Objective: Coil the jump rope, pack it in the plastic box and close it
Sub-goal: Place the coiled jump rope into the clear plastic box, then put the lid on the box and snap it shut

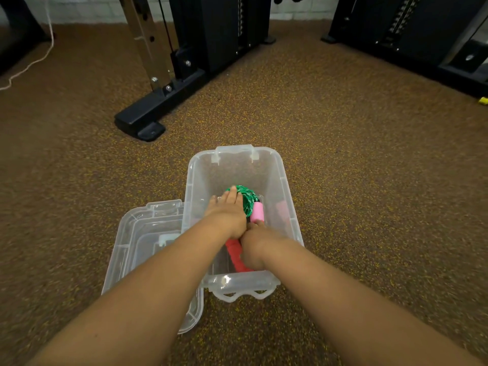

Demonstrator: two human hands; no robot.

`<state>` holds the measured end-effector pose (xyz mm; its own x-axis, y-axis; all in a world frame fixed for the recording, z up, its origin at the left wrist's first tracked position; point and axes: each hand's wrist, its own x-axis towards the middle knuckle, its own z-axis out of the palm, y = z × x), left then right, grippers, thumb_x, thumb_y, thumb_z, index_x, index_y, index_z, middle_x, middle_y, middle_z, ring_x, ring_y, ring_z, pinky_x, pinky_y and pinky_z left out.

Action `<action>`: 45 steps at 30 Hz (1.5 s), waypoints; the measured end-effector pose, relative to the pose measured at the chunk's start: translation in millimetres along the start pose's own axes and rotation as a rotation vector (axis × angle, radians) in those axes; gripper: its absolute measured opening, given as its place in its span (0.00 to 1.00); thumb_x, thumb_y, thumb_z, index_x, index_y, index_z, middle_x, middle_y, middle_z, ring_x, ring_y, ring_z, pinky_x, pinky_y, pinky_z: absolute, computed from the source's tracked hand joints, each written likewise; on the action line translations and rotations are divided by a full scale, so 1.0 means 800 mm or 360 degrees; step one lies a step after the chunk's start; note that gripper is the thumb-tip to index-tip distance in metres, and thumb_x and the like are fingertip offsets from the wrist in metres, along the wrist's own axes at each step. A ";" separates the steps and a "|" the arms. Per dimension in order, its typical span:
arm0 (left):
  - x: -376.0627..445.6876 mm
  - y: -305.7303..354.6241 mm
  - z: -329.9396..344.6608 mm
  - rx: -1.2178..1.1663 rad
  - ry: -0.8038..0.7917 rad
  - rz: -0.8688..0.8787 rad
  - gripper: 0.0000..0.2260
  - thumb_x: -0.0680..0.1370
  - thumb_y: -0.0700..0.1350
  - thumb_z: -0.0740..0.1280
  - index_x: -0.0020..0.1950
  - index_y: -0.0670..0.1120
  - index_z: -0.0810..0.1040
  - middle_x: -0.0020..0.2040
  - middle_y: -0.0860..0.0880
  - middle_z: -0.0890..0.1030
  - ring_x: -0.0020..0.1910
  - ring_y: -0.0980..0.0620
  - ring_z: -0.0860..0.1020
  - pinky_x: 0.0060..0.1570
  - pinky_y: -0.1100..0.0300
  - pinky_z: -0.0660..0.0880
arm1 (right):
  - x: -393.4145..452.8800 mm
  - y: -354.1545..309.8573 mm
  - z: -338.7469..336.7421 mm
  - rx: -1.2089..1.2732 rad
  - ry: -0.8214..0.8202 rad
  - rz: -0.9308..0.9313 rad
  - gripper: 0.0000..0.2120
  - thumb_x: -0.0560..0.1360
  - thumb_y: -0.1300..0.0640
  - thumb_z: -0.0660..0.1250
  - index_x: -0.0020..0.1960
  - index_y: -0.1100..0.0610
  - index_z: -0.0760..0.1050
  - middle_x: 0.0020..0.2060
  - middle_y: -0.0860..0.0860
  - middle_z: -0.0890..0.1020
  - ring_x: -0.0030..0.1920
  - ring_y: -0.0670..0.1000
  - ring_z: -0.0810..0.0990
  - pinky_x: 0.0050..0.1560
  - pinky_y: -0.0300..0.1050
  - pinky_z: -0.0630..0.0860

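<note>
A clear plastic box (280,165) stands open on the floor in front of me. Inside it lies the jump rope: a coil of green rope (247,198), a pink handle (257,212) and a red handle (235,253). My left hand (227,215) lies flat on the green coil, fingers stretched forward, pressing it down. My right hand (254,248) is inside the box at the near end, fingers curled around the handles; its fingertips are hidden. The clear lid (137,239) lies on the floor, touching the box's left side.
Speckled brown rubber flooring surrounds the box. A black gym machine base (148,114) stands beyond it to the left, another machine (422,35) at the far right. A white cord (31,62) trails on the floor at far left.
</note>
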<state>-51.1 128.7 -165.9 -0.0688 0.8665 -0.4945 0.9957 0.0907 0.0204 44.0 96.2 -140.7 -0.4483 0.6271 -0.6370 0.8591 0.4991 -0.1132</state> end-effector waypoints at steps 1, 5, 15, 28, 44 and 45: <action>0.004 -0.003 0.001 0.0014 -0.0091 -0.0015 0.32 0.80 0.46 0.56 0.78 0.43 0.42 0.79 0.46 0.39 0.78 0.48 0.43 0.75 0.49 0.42 | -0.005 0.001 -0.003 -0.0010 0.0011 0.0004 0.24 0.79 0.52 0.59 0.73 0.57 0.63 0.71 0.58 0.67 0.73 0.61 0.61 0.70 0.56 0.64; 0.008 -0.012 0.000 -0.0017 -0.0263 -0.0033 0.32 0.80 0.45 0.56 0.79 0.43 0.42 0.79 0.45 0.40 0.78 0.43 0.44 0.75 0.46 0.46 | -0.018 0.004 -0.015 0.0022 0.0129 0.0002 0.20 0.78 0.53 0.59 0.68 0.58 0.71 0.67 0.58 0.70 0.70 0.59 0.66 0.65 0.53 0.68; -0.131 -0.073 -0.061 -0.0644 0.1016 0.0464 0.23 0.79 0.37 0.60 0.74 0.44 0.65 0.75 0.47 0.65 0.75 0.51 0.60 0.72 0.62 0.52 | -0.090 -0.020 -0.020 0.0396 0.0782 -0.0363 0.16 0.78 0.60 0.57 0.64 0.57 0.73 0.58 0.58 0.76 0.61 0.59 0.74 0.64 0.54 0.68; -0.264 -0.173 0.085 -0.0390 0.0528 0.0213 0.25 0.79 0.49 0.60 0.76 0.49 0.62 0.77 0.48 0.62 0.75 0.51 0.60 0.71 0.64 0.52 | -0.176 -0.115 0.028 -0.0012 0.0844 -0.1103 0.20 0.75 0.60 0.60 0.67 0.55 0.70 0.62 0.58 0.74 0.66 0.58 0.68 0.70 0.50 0.62; -0.280 -0.162 0.139 0.0126 -0.0072 0.0093 0.25 0.78 0.37 0.60 0.75 0.47 0.62 0.78 0.46 0.59 0.72 0.43 0.66 0.68 0.48 0.65 | -0.162 -0.127 0.086 -0.0143 0.0416 -0.0792 0.23 0.76 0.53 0.62 0.70 0.57 0.67 0.72 0.57 0.63 0.74 0.57 0.57 0.75 0.47 0.51; -0.278 -0.162 0.141 0.0131 -0.0061 0.0078 0.23 0.78 0.36 0.59 0.73 0.46 0.64 0.76 0.46 0.62 0.69 0.43 0.69 0.66 0.48 0.68 | -0.161 -0.128 0.086 -0.0120 0.0411 -0.0783 0.22 0.76 0.54 0.61 0.70 0.57 0.67 0.72 0.57 0.63 0.74 0.57 0.58 0.75 0.47 0.51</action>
<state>-157.9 -130.7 -156.4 -0.0188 0.8492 -0.5277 0.9997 0.0064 -0.0253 31.2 -76.9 -99.8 -0.8459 0.4309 -0.3143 0.5176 0.8054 -0.2889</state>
